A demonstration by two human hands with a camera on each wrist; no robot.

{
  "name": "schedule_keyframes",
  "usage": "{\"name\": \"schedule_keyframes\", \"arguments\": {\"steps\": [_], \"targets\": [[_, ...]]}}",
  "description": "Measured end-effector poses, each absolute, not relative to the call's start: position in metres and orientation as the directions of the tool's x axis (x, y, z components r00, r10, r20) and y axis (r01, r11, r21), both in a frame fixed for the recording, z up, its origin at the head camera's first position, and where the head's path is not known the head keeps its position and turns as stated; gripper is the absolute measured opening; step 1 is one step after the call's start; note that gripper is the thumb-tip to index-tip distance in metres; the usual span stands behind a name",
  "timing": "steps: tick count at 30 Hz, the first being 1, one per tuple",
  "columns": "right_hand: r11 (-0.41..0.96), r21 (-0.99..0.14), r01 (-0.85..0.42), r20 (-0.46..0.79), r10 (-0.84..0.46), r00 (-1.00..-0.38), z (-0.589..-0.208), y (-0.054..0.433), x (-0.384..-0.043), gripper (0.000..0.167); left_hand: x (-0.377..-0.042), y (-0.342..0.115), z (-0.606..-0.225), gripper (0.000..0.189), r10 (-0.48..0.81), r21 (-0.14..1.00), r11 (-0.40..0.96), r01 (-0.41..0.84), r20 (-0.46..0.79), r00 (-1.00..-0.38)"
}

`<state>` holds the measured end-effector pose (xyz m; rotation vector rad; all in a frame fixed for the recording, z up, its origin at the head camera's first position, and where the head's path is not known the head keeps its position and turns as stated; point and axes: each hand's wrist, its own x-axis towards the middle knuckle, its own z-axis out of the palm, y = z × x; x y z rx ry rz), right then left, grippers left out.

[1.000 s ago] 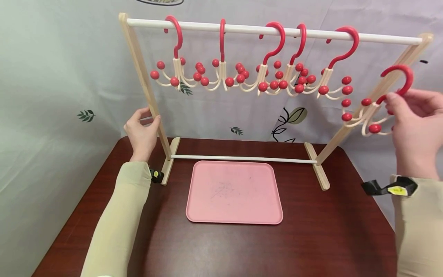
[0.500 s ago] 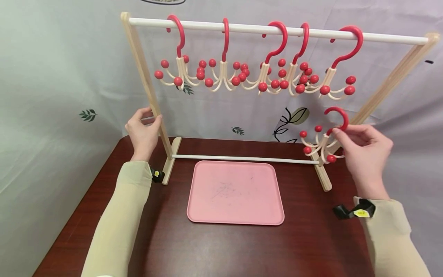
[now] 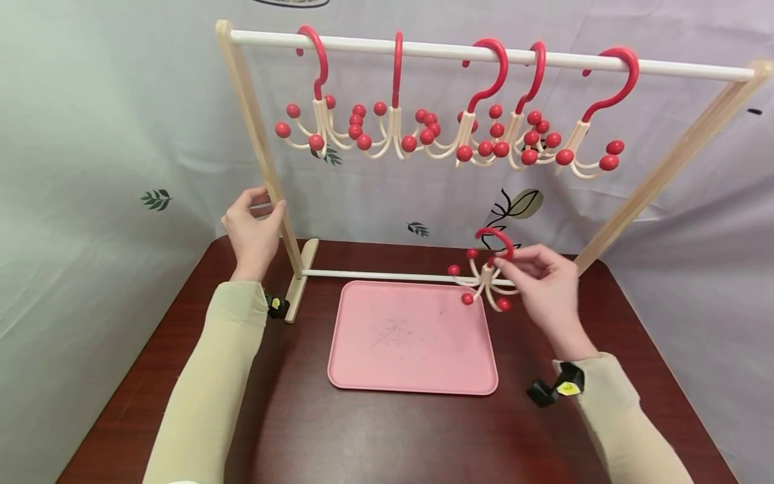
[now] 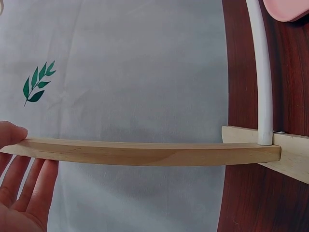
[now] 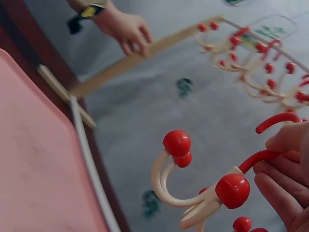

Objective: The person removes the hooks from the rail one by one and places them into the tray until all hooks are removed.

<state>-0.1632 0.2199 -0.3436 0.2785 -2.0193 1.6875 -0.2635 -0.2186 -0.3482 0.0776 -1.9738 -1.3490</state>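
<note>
In the head view my left hand (image 3: 250, 232) holds the left wooden post (image 3: 250, 117) of a small hanging rack. The left wrist view shows the thumb above that post (image 4: 145, 153) and the fingers below it. My right hand (image 3: 544, 289) pinches the red hook of a cream multi-arm hook hanger (image 3: 487, 275) with red ball tips. It hangs in the air over the back right corner of a pink tray (image 3: 411, 336). Close up in the right wrist view, the hanger's (image 5: 193, 200) lower arms are partly cut off by the frame.
Several similar hangers (image 3: 395, 121) hang from the white top rod (image 3: 435, 50). A white lower rod (image 3: 375, 275) runs behind the tray. The right post (image 3: 677, 158) slants down behind my right hand. Everything stands on a dark red table (image 3: 363, 437) before a patterned cloth (image 3: 375, 195).
My right hand has carried the hanger from beside the right post, leftward and down to the tray's back right corner. The left hand keeps its hold on the left post.
</note>
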Motion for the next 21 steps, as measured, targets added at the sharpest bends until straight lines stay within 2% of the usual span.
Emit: {"name": "schedule_keyframes", "arguments": {"steps": [7, 13, 21], "targets": [[0.147, -0.915, -0.376, 0.386, 0.039, -0.922, -0.374, 0.184, -0.166, 0.015, -0.264, -0.219, -0.348, 0.029, -0.43, 0.827, 0.449, 0.339, 0.533, -0.729], [0.143, -0.933, -0.33, 0.324, -0.065, -0.944, -0.397, 0.16, -0.171, 0.013, -0.264, -0.219, -0.349, 0.029, -0.43, 0.827, 0.451, 0.336, 0.531, -0.73], [0.135, -0.952, -0.276, 0.261, -0.124, -0.957, -0.413, 0.13, -0.181, 0.014, -0.264, -0.219, -0.348, 0.029, -0.42, 0.824, 0.459, 0.333, 0.532, -0.735]]}}
